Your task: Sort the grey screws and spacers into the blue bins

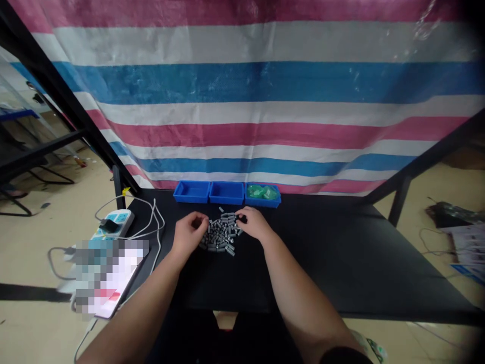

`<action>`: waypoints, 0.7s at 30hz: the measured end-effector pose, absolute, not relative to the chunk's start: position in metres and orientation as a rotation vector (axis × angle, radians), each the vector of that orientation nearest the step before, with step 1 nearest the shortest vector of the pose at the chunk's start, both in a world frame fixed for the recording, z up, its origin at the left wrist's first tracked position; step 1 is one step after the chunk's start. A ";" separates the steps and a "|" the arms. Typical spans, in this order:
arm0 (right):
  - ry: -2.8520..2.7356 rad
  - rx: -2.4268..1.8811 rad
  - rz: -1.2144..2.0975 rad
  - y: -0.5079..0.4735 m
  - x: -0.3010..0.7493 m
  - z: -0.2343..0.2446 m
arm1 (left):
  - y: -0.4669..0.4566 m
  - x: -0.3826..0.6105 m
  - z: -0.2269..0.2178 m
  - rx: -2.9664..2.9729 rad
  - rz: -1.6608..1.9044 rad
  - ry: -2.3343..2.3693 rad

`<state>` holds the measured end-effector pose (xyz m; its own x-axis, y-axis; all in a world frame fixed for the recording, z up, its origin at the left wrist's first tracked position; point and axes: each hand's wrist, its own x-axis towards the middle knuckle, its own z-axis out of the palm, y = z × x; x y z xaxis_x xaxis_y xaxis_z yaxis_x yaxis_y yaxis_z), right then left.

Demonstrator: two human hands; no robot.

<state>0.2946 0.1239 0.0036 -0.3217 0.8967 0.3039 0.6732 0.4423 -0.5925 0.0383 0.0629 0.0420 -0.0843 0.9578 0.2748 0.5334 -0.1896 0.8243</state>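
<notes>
A loose pile of small grey metal cylinders (222,233) lies on the black table, some with shiny ends. At the pile's left edge is my left hand (189,233), thumb and forefinger pinched together; whatever they hold is too small to make out. My right hand (254,222) touches the upper right edge of the pile, its fingers curled in toward the thumb. Anything between those fingertips cannot be told apart from the cylinders around them. One cylinder (221,209) lies a little apart, beyond the pile.
Behind the pile stand three blue trays; the right tray (279,201) holds green plastic packets (261,191). A power strip (123,220), white cables (161,222) and a phone (121,275) lie at the left. A striped sheet (250,111) hangs behind the table (333,263).
</notes>
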 end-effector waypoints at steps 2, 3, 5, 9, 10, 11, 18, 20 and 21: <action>-2.123 -1.350 0.464 0.123 0.290 0.003 | 0.101 0.048 0.053 1.619 1.280 1.555; -2.122 -1.364 0.460 0.123 0.289 0.003 | 0.119 0.052 0.057 1.547 1.285 1.496; -2.108 -1.376 0.462 0.124 0.289 0.003 | 0.147 0.056 0.064 1.426 1.254 1.392; -2.058 -1.357 0.479 0.125 0.291 0.005 | 0.158 0.045 0.063 1.445 1.269 1.519; -2.025 -1.346 0.493 0.125 0.292 0.005 | 0.153 0.040 0.058 1.500 1.260 1.576; -1.983 -1.334 0.511 0.125 0.293 0.006 | 0.147 0.034 0.052 1.559 1.261 1.630; -1.768 -1.272 0.671 0.120 0.295 0.012 | 0.129 0.004 0.025 1.850 1.026 1.686; -1.721 -1.296 0.733 0.122 0.292 0.013 | 0.129 0.001 0.028 1.909 0.886 1.670; -1.671 -1.292 0.779 0.124 0.289 0.013 | 0.129 -0.001 0.029 1.928 0.813 1.652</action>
<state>0.2888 0.1238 0.0129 -0.0921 0.9630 0.2531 0.4251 0.2679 -0.8646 -0.0009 0.1291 0.0291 0.0989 0.9862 0.1330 0.7073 -0.1637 0.6877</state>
